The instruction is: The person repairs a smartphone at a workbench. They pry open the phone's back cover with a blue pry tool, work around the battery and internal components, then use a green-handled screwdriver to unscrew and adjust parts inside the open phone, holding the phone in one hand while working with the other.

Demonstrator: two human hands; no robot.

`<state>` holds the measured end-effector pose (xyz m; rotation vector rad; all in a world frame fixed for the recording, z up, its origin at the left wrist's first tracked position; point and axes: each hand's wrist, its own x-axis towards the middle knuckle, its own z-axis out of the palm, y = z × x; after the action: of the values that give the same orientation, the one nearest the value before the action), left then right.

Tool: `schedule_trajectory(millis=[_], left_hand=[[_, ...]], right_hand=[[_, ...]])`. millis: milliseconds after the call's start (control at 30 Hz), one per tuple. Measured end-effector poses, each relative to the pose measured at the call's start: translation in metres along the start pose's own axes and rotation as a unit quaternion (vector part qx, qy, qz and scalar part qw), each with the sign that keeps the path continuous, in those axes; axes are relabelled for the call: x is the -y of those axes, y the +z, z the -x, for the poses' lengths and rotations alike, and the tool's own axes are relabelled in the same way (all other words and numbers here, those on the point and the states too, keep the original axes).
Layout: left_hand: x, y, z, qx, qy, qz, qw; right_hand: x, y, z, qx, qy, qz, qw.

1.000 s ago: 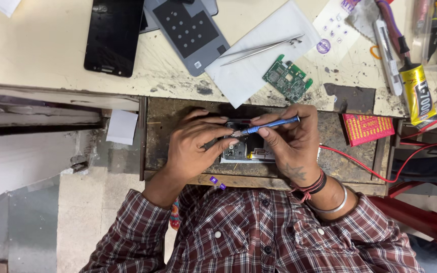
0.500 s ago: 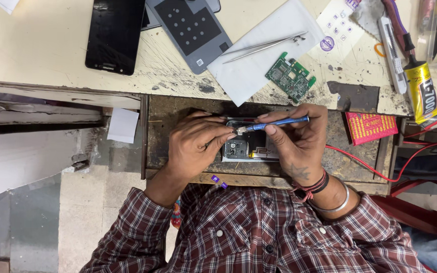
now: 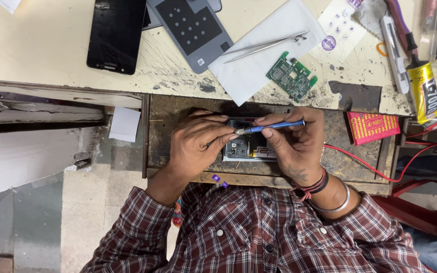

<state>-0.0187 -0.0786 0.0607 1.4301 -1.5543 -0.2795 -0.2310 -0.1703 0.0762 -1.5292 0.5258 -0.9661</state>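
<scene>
Two hands meet over an opened phone [image 3: 246, 147] lying in a wooden drawer [image 3: 340, 151] below the table [image 3: 51, 71] edge: the right hand [image 3: 297, 146] pinches a blue screwdriver [image 3: 274, 126], and the left hand [image 3: 198, 146] pinches its tip against the phone. Beyond, on the table, lie a green circuit board [image 3: 292, 77], tweezers [image 3: 266, 46] on white paper, and a black screen panel [image 3: 116, 34].

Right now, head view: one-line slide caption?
Left hand steadies an opened phone while right hand holds a blue screwdriver.
</scene>
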Motion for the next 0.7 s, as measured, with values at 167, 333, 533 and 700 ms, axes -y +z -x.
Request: schedule_trajectory(millis=[167,333,533,700], left_hand=[[0.005,0.003,0.004,0.000,0.005,0.005,1.000],[0.020,0.011,0.011,-0.017,0.015,-0.054,0.998],[0.035,0.009,0.018,-0.065,-0.056,-0.137,0.987],[0.029,0.000,0.016,0.039,-0.101,-0.207,0.972]], right_hand=[[-0.003,0.001,0.001,0.006,-0.024,0.006,1.000],[-0.003,0.001,0.003,-0.029,-0.018,0.017,0.999],[-0.002,0.001,0.003,-0.021,-0.036,0.073,0.996],[-0.003,0.006,0.001,0.033,-0.108,0.200,0.973]])
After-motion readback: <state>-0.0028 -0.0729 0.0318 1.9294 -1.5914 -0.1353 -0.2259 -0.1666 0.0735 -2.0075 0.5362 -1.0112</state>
